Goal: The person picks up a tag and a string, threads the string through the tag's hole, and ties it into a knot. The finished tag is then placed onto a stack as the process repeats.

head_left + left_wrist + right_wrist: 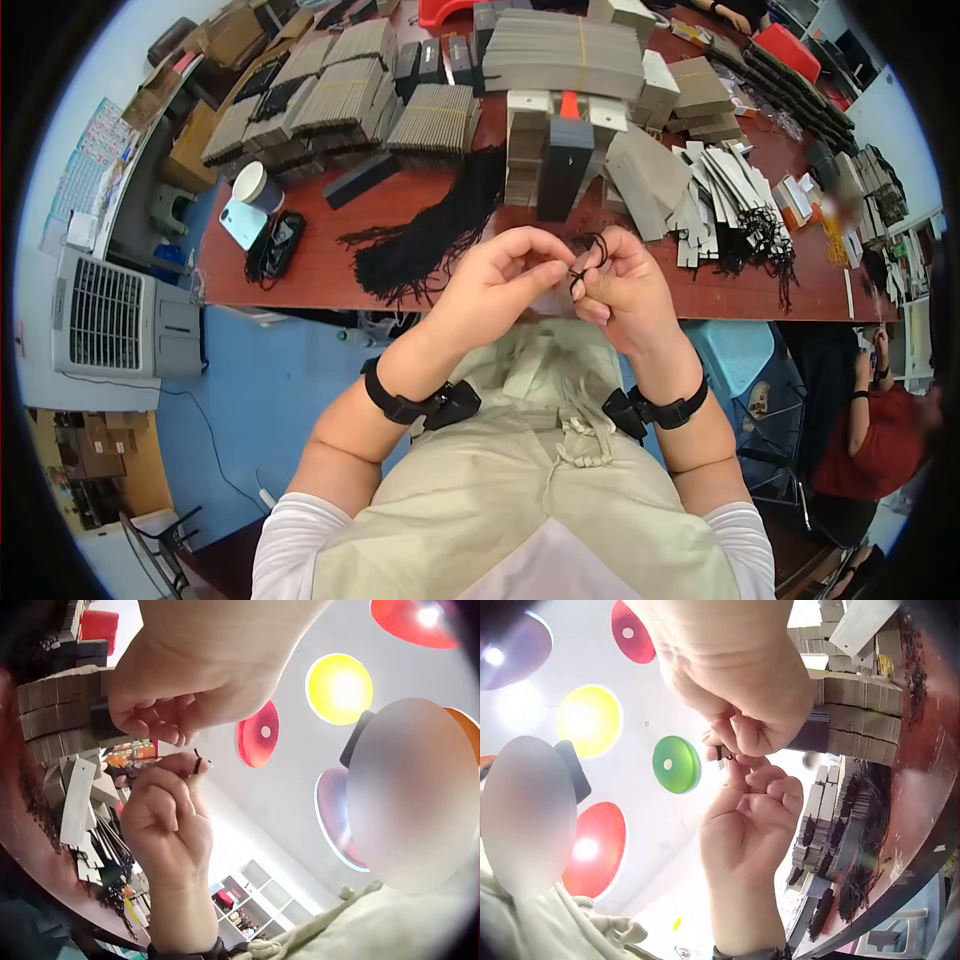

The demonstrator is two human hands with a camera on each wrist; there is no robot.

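Note:
A thin black cord (577,275), looped and crossed over itself, is held between both hands above the table's front edge. My left hand (500,285) pinches at the cord's left side with thumb and forefinger. With curled fingers, my right hand (640,295) grips the cord, and a loop of it stands up by the fingertips. In the left wrist view a turn of black cord (198,762) lies across a right fingertip. The right wrist view has a short dark piece of the cord (724,753) between the two hands' fingertips, the rest hidden by fingers.
A bundle of black cords (430,240) lies on the red-brown table (320,275) to the left. Stacks of grey cards (565,55) and an upright dark box (565,170) stand ahead. White strips with black strings (715,195) lie right. A phone (243,224) and paper cup (255,185) sit far left.

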